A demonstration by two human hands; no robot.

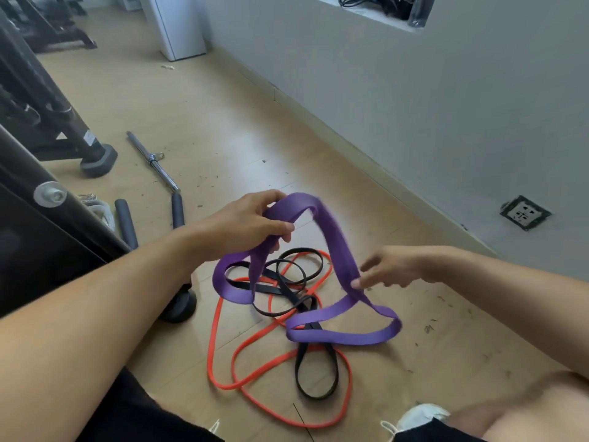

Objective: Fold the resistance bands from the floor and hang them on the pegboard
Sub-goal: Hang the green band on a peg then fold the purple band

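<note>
**Purple band lifted over the pile**

Above the wooden floor [223, 129], left hand [245, 221] grips the purple band [331, 250] at its raised top, fingers curled round it. Right hand [392, 266] blurred; fingertips meet the band's right strand, grip there cannot be told. Band's lower loops drape onto the red band [220, 355] and black bands [315, 371], tangled on the floor near the person's knees. Metal bar [153, 162] lies far left.

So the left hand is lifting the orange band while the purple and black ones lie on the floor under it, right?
Not quite. The head view shows the left hand gripping the purple band, not the orange one. The orange band and the black band lie on the wooden floor beneath it.
</note>
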